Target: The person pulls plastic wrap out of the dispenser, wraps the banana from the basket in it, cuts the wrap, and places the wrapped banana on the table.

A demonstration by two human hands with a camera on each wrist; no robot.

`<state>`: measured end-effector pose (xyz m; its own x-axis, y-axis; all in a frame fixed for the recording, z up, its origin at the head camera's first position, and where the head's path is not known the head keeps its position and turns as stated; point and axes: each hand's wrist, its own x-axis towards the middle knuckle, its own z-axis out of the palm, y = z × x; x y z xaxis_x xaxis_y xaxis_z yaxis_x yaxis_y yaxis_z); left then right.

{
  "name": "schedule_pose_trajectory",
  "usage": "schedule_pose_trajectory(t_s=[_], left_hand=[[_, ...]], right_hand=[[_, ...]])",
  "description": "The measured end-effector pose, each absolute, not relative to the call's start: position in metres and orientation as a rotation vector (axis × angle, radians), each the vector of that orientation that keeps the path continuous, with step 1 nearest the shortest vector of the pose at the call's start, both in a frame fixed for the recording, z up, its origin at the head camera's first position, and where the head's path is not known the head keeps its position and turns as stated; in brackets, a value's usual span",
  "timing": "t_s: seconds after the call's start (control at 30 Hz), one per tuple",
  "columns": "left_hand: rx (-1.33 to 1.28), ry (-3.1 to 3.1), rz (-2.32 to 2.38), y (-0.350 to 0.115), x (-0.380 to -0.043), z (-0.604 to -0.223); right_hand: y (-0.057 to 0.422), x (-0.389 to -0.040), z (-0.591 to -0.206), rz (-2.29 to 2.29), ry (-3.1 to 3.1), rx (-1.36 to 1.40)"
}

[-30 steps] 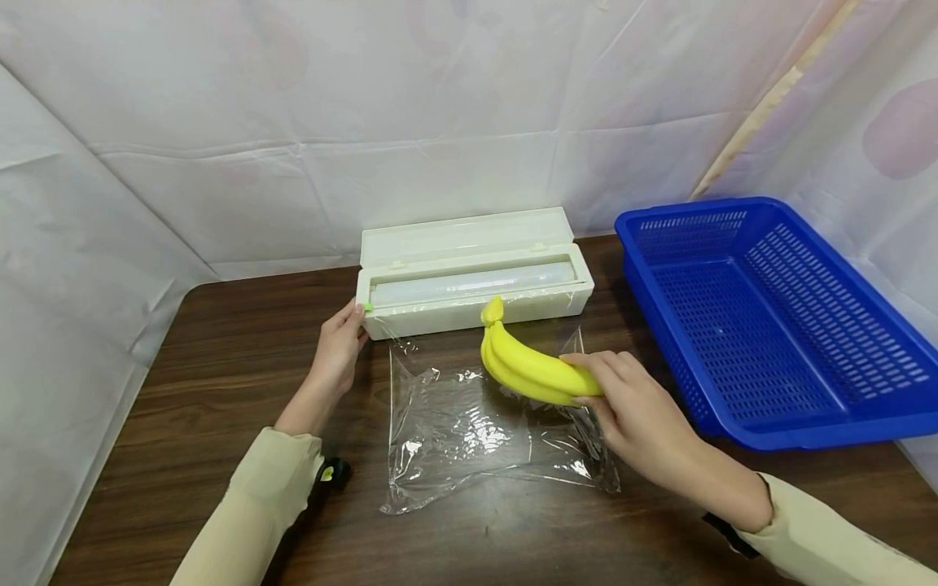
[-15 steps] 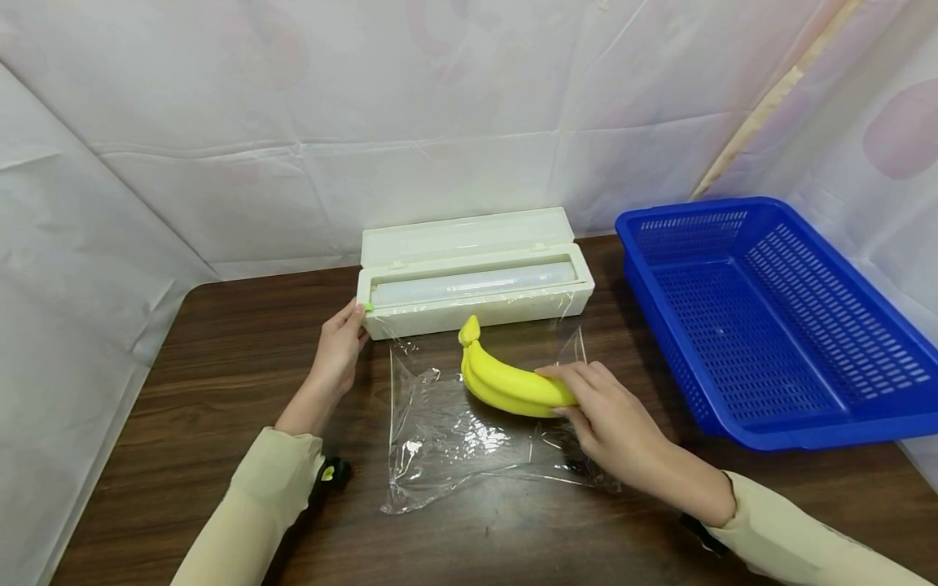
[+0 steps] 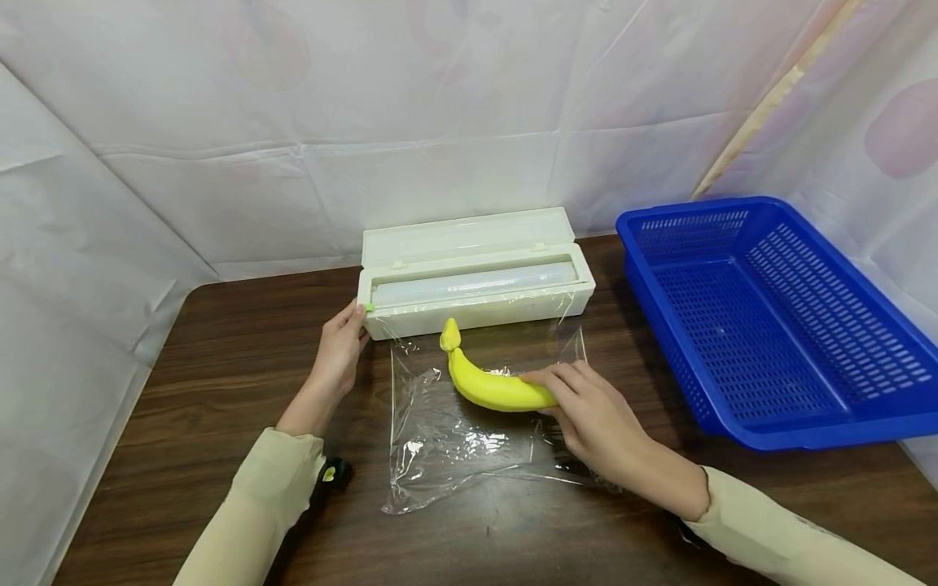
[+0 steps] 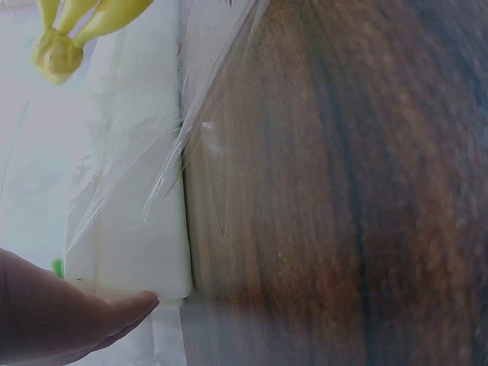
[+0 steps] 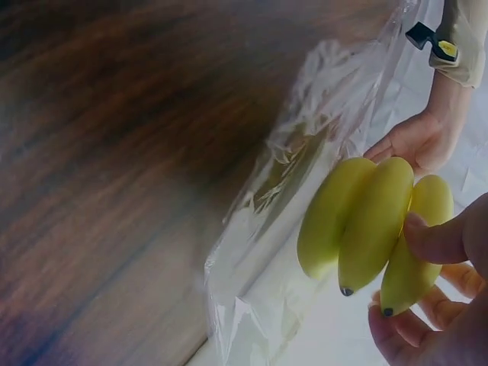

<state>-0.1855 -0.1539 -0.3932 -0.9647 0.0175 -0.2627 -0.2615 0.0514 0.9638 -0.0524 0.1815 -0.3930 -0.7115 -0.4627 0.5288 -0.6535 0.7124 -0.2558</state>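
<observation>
A yellow bunch of bananas [image 3: 493,391] hangs low over a clear sheet of cling film [image 3: 440,456], stem end pointing left. My right hand [image 3: 597,415] grips its tip end; in the right wrist view the thumb presses one banana [image 5: 370,229] and the other fingers lie behind. At the back, a white cling film box [image 3: 479,313] stands with its lid up and the roll [image 3: 476,281] showing inside. The film runs out over its front edge. My left hand [image 3: 339,346] holds the box's left end, fingertips by a small green slider [image 3: 369,308].
To the right stands a large blue plastic basket [image 3: 747,342] with slotted walls. The dark wooden table [image 3: 242,366] meets a white sheet [image 3: 440,106] hung behind and beside it. Ahead of the lid is that sheet.
My right hand has carried the bananas left and lower over the cling film, and the bunch has turned slightly. The left hand and the box stay in place.
</observation>
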Motion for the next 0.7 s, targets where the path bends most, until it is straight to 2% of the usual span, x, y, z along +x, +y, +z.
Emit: schedule_pose_trajectory(t_s=[0.7], left_hand=[[-0.233, 2.134, 2.012, -0.154, -0.187, -0.393]], right_hand=[[0.178, -0.055, -0.416, 0.235, -2.229, 1.056]])
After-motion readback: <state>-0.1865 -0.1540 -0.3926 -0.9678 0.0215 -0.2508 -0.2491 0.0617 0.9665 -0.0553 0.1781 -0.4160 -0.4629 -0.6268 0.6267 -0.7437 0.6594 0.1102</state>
